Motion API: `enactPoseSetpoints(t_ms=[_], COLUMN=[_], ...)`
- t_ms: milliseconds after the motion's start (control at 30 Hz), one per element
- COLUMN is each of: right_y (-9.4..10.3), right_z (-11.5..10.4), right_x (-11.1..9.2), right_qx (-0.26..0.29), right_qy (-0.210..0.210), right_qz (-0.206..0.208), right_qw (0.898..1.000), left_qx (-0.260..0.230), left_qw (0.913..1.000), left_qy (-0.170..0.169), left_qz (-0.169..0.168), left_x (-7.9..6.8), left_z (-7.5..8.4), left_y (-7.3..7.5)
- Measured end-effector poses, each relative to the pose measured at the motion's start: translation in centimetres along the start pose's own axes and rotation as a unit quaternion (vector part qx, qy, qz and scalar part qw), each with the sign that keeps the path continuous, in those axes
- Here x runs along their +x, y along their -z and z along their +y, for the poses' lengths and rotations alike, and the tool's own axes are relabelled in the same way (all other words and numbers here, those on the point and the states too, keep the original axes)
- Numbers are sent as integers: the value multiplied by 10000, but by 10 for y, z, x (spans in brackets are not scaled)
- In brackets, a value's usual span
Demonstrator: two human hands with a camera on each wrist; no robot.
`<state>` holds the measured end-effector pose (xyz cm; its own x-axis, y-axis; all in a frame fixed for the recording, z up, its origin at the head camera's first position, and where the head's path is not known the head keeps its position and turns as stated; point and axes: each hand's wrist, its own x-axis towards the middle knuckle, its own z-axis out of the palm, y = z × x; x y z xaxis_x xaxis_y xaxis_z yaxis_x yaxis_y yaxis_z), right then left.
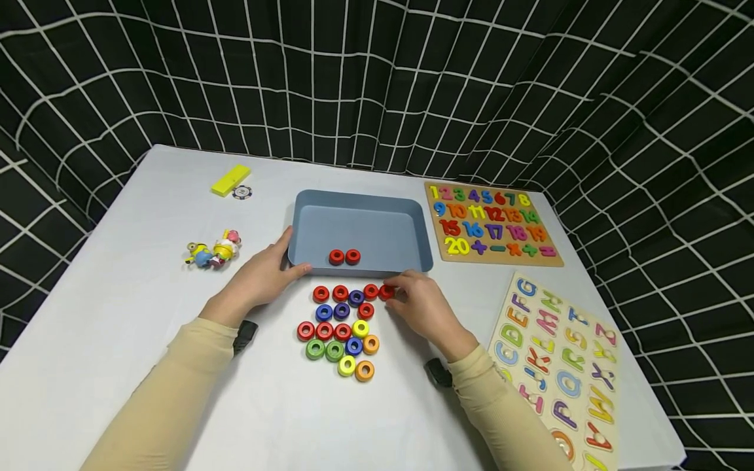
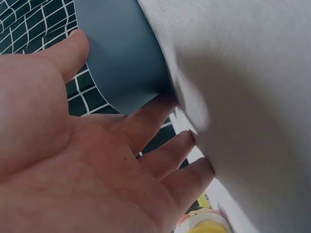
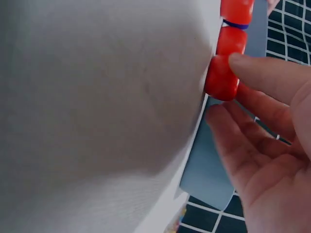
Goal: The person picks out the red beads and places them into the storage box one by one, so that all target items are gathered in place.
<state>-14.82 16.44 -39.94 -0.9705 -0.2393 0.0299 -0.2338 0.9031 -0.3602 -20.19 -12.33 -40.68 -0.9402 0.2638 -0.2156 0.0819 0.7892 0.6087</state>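
The blue-grey tray (image 1: 359,226) holds two red rings (image 1: 344,256) side by side near its front wall. My left hand (image 1: 262,278) rests at the tray's front left corner, thumb at the front and relaxed fingers along the side. In the left wrist view, fingertips touch the tray wall (image 2: 121,53) low by the table. My right hand (image 1: 427,311) pinches a red ring (image 3: 222,80) between thumb and forefinger, at the right end of the back row of loose rings. Red, blue, purple, green, yellow and orange rings (image 1: 334,351) lie in rows before the tray.
A number board (image 1: 497,248) lies right of the tray, and an alphabet board (image 1: 554,366) stands nearer, beside my right forearm. At left are small toy figures (image 1: 215,252), a yellow block (image 1: 231,180) and a poker chip (image 1: 242,192). Black grid cloth (image 1: 353,78) surrounds the white table (image 1: 129,275).
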Motion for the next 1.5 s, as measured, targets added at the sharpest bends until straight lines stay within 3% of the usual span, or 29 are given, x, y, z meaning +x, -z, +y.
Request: enactPoseSetpoints(t_ms=[267, 500, 633, 900, 1333, 1500], right_y=[9, 24, 22, 15, 6, 12], right_z=[1, 1, 5, 2, -3, -8], right_x=[-3, 12, 37, 73, 74, 62], right_qx=[616, 1555, 1533, 1409, 930, 1050], right_qy=[-298, -65, -338, -687, -437, -195], right_qz=[-213, 718, 857, 268, 52, 405], right_qw=[9974, 9852, 9839, 9873, 9947, 9935], left_qx=[-41, 33, 18, -9, -50, -73], left_qw=[10000, 10000, 10000, 9999, 9997, 9994], left_qy=[-20, 6, -5, -11, 18, -35], left_qz=[59, 63, 83, 108, 226, 347], left_x=[4, 6, 8, 12, 2, -5], left_z=[4, 4, 3, 6, 3, -4], left_y=[4, 6, 7, 7, -3, -6])
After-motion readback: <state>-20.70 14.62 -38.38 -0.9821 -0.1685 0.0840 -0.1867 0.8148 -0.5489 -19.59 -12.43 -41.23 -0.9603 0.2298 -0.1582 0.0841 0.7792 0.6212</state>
